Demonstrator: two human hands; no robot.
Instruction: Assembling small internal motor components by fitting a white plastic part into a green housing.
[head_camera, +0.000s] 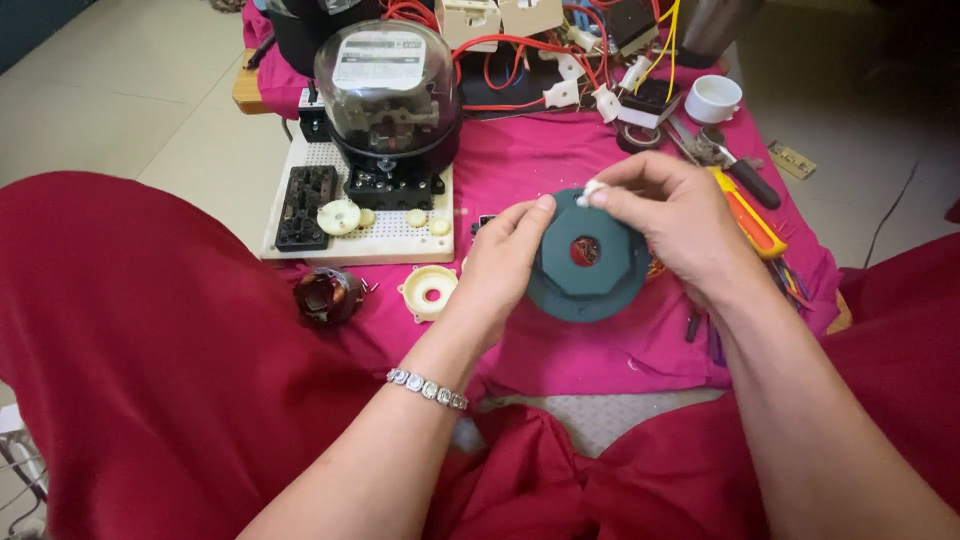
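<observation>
My left hand (503, 262) grips the left edge of a dark green round plastic housing (588, 285) with a hole in its middle, holding it up over a pink cloth (520, 160). My right hand (678, 222) pinches a small white wad (593, 190) against the housing's top rim. A beaded bracelet (428, 388) is on my left wrist. My red-clad knees frame the view at both sides.
A glass-domed electric meter (390, 95) stands on a white perforated board (360, 235) with a black terminal block and cream discs. A coil part (327, 294) and cream ring (429, 291) lie on the cloth. Screwdrivers (745, 205), pliers, red wires and a white cup (713, 98) lie behind.
</observation>
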